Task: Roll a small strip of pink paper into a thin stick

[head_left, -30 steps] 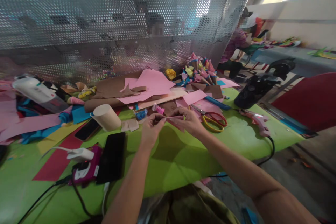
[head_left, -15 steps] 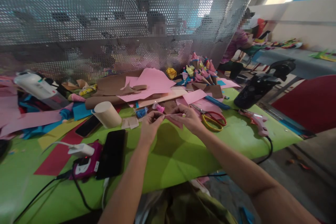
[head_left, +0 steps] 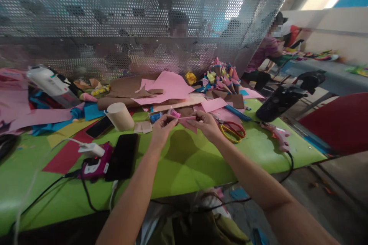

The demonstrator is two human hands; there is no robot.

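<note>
The pink paper piece [head_left: 186, 122] lies sideways between both hands, left hand [head_left: 161, 129] and right hand [head_left: 206, 125] each pinching one end (above the green table [head_left: 186, 160])

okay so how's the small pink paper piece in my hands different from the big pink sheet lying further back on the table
The small pink piece is pinched above the green table between the left hand and right hand; the big pink sheet lies flat, untouched, on brown paper. The piece is a narrow sliver; the sheet is broad. Both are pink paper.
</note>
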